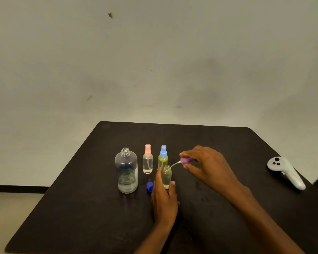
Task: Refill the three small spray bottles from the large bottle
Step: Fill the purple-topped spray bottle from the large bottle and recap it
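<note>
The large clear bottle [126, 171] stands uncapped on the black table [218, 147], with a little liquid at its bottom. Its blue cap [149, 186] lies just to its right. Behind stand a pink-topped spray bottle [147, 159] and a blue-topped yellow spray bottle [163, 157], both closed. My left hand [163, 197] grips a third small clear bottle [167, 176], which is open and upright. My right hand [206, 165] holds the purple spray top [184, 160] tilted beside it, and the tip of its thin tube reaches the bottle's mouth.
A white hand controller [286, 172] lies near the table's right edge. A pale wall rises behind the table, and floor shows past the left edge.
</note>
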